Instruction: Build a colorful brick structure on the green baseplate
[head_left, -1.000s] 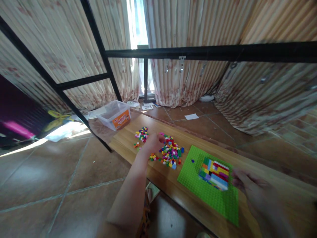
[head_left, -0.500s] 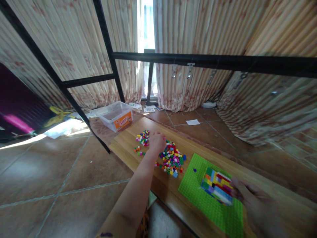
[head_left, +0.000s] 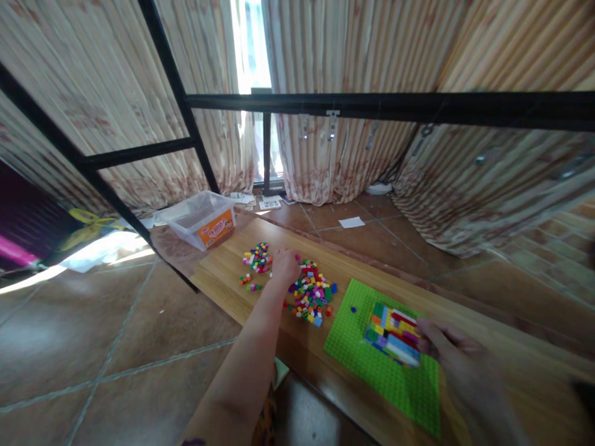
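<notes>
My left hand [head_left: 284, 266] is stretched out over the wooden board [head_left: 223, 272], fingers curled at the far edge of a big pile of small coloured bricks [head_left: 310, 294]; whether it holds one is hidden. A smaller heap of bricks [head_left: 256, 257] lies just left of it. My right hand [head_left: 453, 359] rests on the right side of the green baseplate [head_left: 357, 347], fingertips touching the block of coloured bricks [head_left: 393, 328] built on it. A single dark stud [head_left: 353, 309] sits alone on the baseplate.
A clear plastic tub [head_left: 199, 218] with an orange label stands on the floor beyond the board's left end. A black metal frame [head_left: 325, 102] crosses the view in front of striped curtains. Papers [head_left: 352, 222] lie on the tiled floor.
My left hand has stayed at the far edge of the big pile, shifting slightly left. My right hand kept its place at the built block. The view swung a little.
</notes>
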`<state>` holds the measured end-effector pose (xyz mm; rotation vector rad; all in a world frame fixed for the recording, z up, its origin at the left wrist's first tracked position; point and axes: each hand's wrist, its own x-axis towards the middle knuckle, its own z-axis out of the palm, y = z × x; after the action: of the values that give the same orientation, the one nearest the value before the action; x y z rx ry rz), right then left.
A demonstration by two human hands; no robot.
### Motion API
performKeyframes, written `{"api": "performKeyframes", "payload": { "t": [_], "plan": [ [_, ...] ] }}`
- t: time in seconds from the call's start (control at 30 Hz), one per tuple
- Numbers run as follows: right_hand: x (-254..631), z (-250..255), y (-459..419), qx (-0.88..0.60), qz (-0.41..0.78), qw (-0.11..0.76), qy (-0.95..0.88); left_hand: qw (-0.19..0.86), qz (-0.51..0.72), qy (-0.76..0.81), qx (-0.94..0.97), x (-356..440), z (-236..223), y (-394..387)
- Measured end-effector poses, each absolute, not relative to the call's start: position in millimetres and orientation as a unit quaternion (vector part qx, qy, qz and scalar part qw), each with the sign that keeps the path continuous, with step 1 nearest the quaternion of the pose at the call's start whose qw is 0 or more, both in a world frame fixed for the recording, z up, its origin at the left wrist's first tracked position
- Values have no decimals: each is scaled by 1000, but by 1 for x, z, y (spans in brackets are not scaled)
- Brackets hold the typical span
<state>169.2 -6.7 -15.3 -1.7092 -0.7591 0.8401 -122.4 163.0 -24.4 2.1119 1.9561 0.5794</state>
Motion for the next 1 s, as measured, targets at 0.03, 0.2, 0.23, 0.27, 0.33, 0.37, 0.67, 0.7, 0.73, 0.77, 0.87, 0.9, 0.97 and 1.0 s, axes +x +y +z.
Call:
{"api": "performKeyframes", "payload": {
  "t": [0.03,0.2,0.23,0.27,0.33,0.37,0.67,0.7,0.73,0.77,0.87,0.9,0.97,1.0],
  "plan": [
    [169,-15,-7,-711,348,521,-318,107,204,663,713,-123,-23,162],
    [173,-16,-7,-708,332,530,-327,146,249,658,695,-127,-9,162],
    [173,-15,-7,-707,329,532,-329,160,257,651,696,-126,-6,161],
    [172,-14,-6,-705,327,533,-334,184,273,637,696,-124,-2,160],
    [167,-10,-6,-697,324,539,-344,268,339,586,686,-115,5,153],
    [162,-6,-6,-689,323,545,-353,327,384,547,668,-108,8,147],
    [99,26,1,-566,378,610,-405,668,492,324,454,-25,24,64],
    [97,26,2,-559,379,615,-407,684,482,317,446,-21,24,60],
    [95,27,3,-556,378,617,-409,696,472,313,440,-19,24,57],
    [94,26,3,-557,375,616,-411,704,466,313,435,-17,25,56],
    [95,23,3,-561,363,604,-434,720,449,318,422,-21,25,58],
    [96,21,3,-559,359,598,-448,728,438,321,419,-24,26,59],
    [95,17,3,-564,342,579,-479,741,416,328,413,-34,27,65],
    [93,15,3,-576,326,559,-499,743,409,335,410,-40,27,69]
  ]
}}
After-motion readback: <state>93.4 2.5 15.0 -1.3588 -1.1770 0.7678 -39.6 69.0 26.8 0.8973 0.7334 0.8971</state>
